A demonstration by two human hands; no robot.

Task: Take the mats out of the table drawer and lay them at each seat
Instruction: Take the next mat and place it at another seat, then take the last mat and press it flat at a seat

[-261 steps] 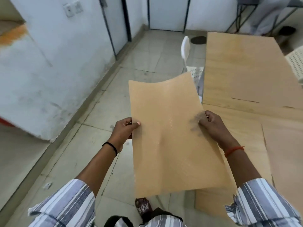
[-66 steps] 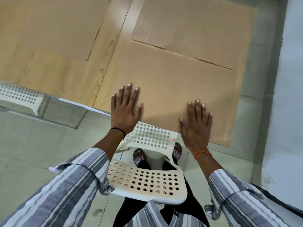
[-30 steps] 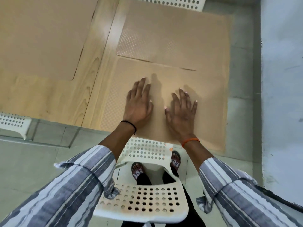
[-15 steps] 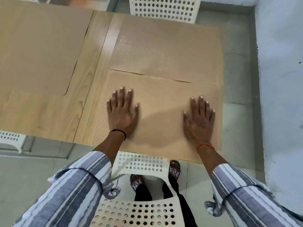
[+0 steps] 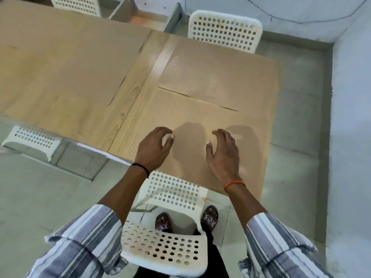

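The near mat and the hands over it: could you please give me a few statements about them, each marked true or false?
1. The near mat lies flat on the table. True.
2. The left hand grips a mat. False: its fingers are loosely curled and hold nothing.
3. The right hand holds nothing. True.
4. A far mat lies beyond the near mat, before the far chair. True.
5. The near mat is rolled up. False: it is spread flat.
6. The near chair lies tipped on its side. False: it stands upright at the table's edge, before the person.
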